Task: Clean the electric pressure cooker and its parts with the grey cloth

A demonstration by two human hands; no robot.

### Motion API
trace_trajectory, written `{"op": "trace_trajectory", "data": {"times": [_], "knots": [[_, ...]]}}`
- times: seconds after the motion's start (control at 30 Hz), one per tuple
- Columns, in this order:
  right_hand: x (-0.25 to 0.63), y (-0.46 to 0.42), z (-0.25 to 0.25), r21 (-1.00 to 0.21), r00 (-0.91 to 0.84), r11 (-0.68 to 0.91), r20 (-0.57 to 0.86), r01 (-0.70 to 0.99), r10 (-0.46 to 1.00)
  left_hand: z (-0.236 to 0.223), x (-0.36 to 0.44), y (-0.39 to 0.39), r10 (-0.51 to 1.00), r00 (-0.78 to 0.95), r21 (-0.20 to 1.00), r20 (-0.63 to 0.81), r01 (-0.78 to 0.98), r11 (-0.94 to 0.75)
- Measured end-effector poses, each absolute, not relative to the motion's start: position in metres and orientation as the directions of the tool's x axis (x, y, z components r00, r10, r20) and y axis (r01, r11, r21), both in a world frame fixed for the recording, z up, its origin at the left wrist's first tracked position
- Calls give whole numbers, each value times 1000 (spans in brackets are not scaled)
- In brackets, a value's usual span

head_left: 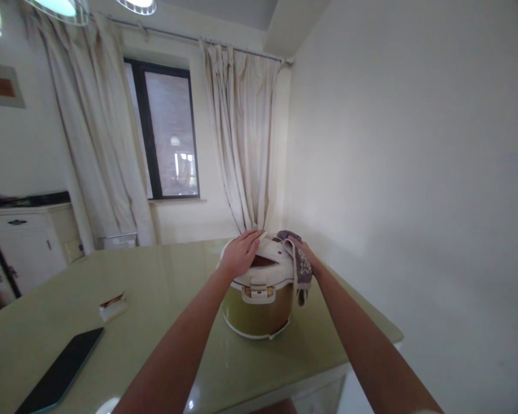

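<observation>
A rice cooker [257,310] with a white lid and a shiny gold-green body stands on the table, its lid closed and its front latch facing me. My left hand [242,253] lies on the left of the lid with the fingers stretched forward. On the lid's right side, my right hand [305,256] presses a grey-brown patterned cloth [301,269] against the cooker. One end of the cloth hangs down over the cooker's side. The right fingers are partly hidden by the cloth.
The glossy greenish table [164,287] holds a black tablet [63,368] at front left and a small white box [113,307] beyond it. A bare wall [406,172] rises close on the right. Curtains [246,138] and a window [170,132] are behind, a white cabinet [26,247] far left.
</observation>
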State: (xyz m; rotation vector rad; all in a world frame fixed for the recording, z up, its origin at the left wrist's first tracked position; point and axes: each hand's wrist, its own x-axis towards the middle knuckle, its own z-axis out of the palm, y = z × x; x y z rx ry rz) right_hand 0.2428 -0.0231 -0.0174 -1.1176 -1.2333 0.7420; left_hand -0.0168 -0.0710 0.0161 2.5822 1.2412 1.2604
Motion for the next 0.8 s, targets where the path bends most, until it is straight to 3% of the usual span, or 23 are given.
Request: {"op": "trace_trajectory", "data": {"times": [0.1, 0.2, 0.33, 0.43, 0.57, 0.67, 0.8], "knots": [[253, -39, -37, -952, 175, 297, 304, 68, 936, 16, -16, -71, 662, 354, 332, 661, 652, -681], [255, -58, -58, -930, 258, 360, 368, 79, 893, 15, -16, -71, 658, 350, 333, 667, 650, -683], [234, -91, -104, -834, 433, 466, 551, 294, 714, 15, -16, -71, 659, 347, 341, 667, 644, -685], [199, -121, -158, -787, 476, 433, 613, 439, 631, 15, -15, -71, 657, 339, 351, 673, 635, -688], [143, -151, -212, -641, 380, 351, 721, 682, 579, 16, -16, -73, 651, 340, 382, 679, 593, -709], [121, -161, -200, -549, 339, 368, 798, 751, 498, 16, -18, -72, 675, 307, 450, 670, 555, -699], [130, -169, -128, -394, 213, 413, 883, 821, 419, 12, -24, -60, 771, 197, 636, 605, 464, -617]]}}
